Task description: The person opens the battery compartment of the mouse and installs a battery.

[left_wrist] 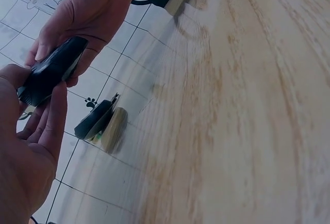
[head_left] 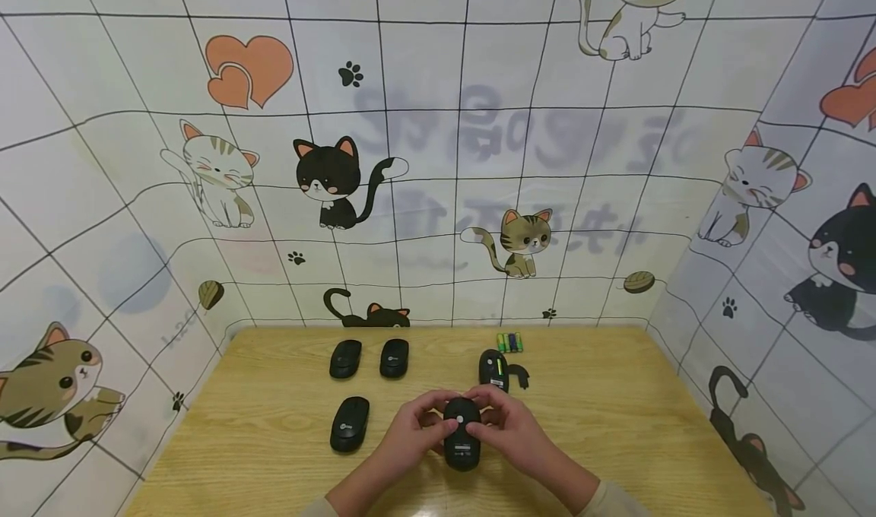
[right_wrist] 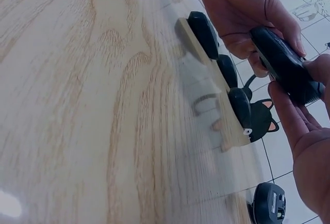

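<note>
A: Where's the mouse?
B: The mouse (head_left: 462, 451) is at the bottom centre of the head view, underside toward the camera. The wrist views show it raised off the bench (head_left: 253, 445).
A: What's the left hand (head_left: 412, 427) doing?
B: Grasping the mouse on its left side, thumb on the underside.
A: And the right hand (head_left: 509, 427)?
B: Grasping it as well, from the right, its thumb also on the underside.
A: What's just above that hand in the frame?
B: An open mouse (head_left: 487, 361), underside up, a battery (head_left: 499, 366) in its slot. Right beside it, to the right, lies a dark cover (head_left: 522, 375).
A: Higher still?
B: A row of batteries (head_left: 509, 342) near the bench's far edge.
A: And left of centre?
B: Three black mice, tops up: the far-left mouse (head_left: 345, 359), the middle mouse (head_left: 394, 358) to its right, and the near mouse (head_left: 350, 424) lower down.
A: Behind it all?
B: A cat-patterned wall (head_left: 424, 61) with dark grid lines.
</note>
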Action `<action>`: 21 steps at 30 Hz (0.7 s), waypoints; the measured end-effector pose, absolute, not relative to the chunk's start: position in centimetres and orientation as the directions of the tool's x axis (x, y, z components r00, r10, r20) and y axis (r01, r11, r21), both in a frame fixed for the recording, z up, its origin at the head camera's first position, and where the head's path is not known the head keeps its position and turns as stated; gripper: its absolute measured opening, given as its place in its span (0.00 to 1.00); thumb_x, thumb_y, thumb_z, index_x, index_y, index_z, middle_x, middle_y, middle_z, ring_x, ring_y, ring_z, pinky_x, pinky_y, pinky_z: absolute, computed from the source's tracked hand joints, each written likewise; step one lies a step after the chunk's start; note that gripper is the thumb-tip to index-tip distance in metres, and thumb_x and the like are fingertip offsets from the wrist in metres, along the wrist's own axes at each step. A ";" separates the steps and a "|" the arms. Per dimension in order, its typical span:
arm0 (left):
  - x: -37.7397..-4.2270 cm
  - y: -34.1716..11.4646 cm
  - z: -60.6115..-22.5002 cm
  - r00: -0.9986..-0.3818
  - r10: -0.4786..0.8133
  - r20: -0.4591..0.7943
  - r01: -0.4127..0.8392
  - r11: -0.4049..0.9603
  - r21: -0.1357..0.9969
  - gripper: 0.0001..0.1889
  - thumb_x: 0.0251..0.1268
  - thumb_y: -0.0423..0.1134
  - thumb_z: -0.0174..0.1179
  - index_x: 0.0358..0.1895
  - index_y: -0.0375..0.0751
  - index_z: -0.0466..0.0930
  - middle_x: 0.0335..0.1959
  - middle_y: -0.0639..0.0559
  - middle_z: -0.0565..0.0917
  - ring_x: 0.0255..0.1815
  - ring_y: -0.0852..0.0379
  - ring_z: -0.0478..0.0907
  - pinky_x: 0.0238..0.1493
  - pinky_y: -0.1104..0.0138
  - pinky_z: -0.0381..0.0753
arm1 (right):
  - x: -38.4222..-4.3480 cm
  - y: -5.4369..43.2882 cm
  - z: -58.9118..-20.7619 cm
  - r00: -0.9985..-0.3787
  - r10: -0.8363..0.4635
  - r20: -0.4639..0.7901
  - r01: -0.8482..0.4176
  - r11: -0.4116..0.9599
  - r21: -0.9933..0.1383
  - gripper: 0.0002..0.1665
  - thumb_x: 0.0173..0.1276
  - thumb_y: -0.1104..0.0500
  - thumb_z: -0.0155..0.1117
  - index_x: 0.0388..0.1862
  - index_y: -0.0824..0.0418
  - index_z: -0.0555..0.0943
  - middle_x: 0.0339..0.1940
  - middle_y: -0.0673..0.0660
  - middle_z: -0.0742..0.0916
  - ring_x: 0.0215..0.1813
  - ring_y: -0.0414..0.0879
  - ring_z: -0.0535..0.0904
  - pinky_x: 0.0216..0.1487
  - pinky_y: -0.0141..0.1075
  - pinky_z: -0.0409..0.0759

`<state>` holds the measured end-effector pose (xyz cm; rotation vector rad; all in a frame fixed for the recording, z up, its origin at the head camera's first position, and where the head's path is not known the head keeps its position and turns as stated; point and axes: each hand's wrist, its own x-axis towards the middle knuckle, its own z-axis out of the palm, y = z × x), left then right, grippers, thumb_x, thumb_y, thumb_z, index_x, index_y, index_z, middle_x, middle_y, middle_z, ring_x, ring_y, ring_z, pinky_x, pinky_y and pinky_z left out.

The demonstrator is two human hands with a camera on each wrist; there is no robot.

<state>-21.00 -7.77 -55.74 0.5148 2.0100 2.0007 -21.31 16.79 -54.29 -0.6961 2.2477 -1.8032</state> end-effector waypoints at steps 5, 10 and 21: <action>-21.1 -7.9 -55.7 -0.904 0.425 0.055 0.061 0.002 0.998 0.20 0.80 0.37 0.69 0.71 0.46 0.83 0.52 0.44 0.83 0.44 0.51 0.88 0.38 0.61 0.93 | -21.4 16.8 -54.5 -0.870 -0.459 0.180 -0.282 0.162 -0.946 0.24 0.79 0.62 0.74 0.69 0.56 0.80 0.58 0.64 0.86 0.48 0.50 0.88 0.52 0.38 0.89; -21.2 -7.8 -55.8 -0.899 0.436 0.047 0.059 0.013 0.998 0.20 0.79 0.36 0.70 0.69 0.44 0.84 0.51 0.45 0.83 0.41 0.54 0.86 0.36 0.62 0.93 | -21.5 16.7 -54.3 -0.888 -0.404 0.219 -0.312 0.179 -0.933 0.23 0.79 0.62 0.74 0.69 0.59 0.80 0.59 0.61 0.88 0.52 0.49 0.88 0.53 0.38 0.89; -21.0 -7.5 -55.8 -0.883 0.470 0.015 0.039 0.042 0.998 0.20 0.78 0.34 0.70 0.69 0.44 0.84 0.48 0.48 0.83 0.37 0.57 0.86 0.35 0.63 0.92 | -21.9 17.0 -54.0 -0.924 -0.269 0.272 -0.331 0.202 -0.922 0.22 0.75 0.67 0.75 0.65 0.57 0.82 0.38 0.54 0.90 0.41 0.45 0.85 0.47 0.36 0.86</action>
